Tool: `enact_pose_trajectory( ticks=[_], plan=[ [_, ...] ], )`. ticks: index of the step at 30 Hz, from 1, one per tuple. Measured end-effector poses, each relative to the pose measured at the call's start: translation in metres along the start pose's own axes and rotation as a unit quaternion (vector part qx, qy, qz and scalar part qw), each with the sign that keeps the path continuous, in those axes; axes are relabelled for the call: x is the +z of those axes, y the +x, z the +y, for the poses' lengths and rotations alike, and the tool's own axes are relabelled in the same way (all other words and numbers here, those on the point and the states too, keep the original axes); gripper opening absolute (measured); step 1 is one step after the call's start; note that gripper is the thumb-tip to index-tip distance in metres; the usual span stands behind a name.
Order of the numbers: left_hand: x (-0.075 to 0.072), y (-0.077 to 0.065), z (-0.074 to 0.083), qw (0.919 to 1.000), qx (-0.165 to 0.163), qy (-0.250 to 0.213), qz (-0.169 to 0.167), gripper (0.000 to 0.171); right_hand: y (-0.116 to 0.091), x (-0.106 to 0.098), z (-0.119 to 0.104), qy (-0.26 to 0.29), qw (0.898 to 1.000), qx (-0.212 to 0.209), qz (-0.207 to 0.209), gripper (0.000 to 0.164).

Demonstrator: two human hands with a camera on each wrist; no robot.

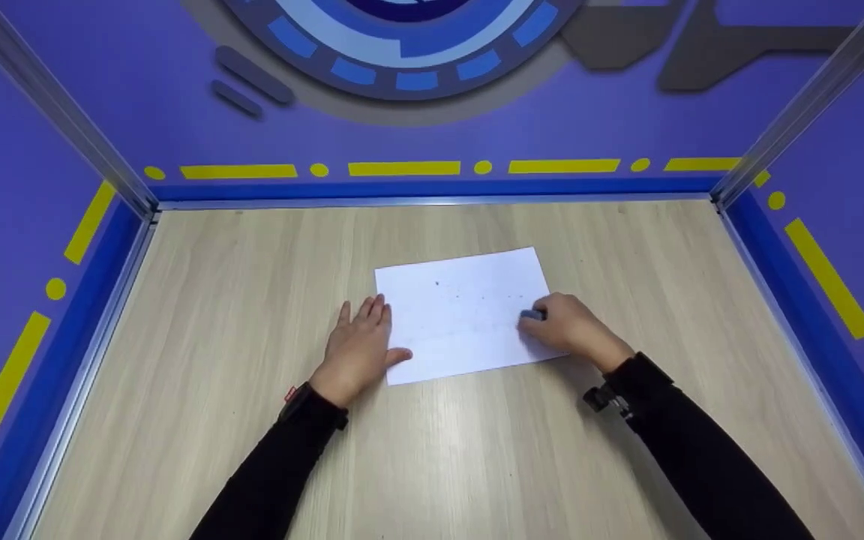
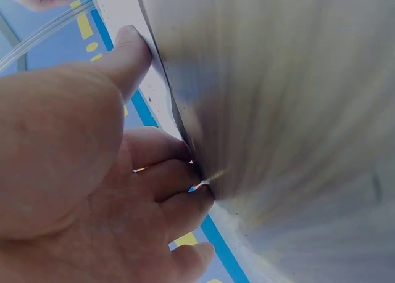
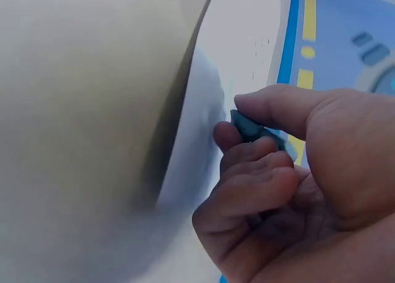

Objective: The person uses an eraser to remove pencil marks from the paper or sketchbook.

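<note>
A white sheet of paper lies slightly turned on the table, with several small dark specks across its upper half. My left hand rests at its left edge, fingers spread and the thumb on the paper. In the left wrist view the thumb lies along the sheet's near edge. Over the right part of the sheet, my right hand pinches a small dark blue-green eraser between thumb and curled fingers. Much of the eraser is hidden in the grip. The sheet's near edge lifts slightly in the right wrist view.
The wood-grain table extends around the paper on all sides. Blue-purple panels with yellow dashes wall it in at the back, left and right, with metal rails along their feet.
</note>
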State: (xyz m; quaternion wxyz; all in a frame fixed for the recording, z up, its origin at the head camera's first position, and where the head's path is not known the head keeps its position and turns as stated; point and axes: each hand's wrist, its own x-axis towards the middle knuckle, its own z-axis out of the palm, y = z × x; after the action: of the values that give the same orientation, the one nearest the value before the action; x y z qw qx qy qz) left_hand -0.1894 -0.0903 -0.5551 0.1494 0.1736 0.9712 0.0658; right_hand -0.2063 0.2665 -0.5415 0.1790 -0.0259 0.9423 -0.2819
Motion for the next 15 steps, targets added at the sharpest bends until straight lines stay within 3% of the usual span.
enact_pose_trajectory(
  ticks=[8, 15],
  plan=[
    [-0.001, -0.001, 0.001, 1.0, 0.008, -0.002, 0.004, 0.1, 0.016, 0.034, -0.064, -0.011, 0.998, -0.055, -0.006, 0.043],
    [-0.001, -0.002, 0.0, 0.9995, 0.02, 0.003, 0.024, 0.103, 0.03, 0.07, -0.122, -0.041, 0.995, -0.085, -0.038, 0.038]
  ],
)
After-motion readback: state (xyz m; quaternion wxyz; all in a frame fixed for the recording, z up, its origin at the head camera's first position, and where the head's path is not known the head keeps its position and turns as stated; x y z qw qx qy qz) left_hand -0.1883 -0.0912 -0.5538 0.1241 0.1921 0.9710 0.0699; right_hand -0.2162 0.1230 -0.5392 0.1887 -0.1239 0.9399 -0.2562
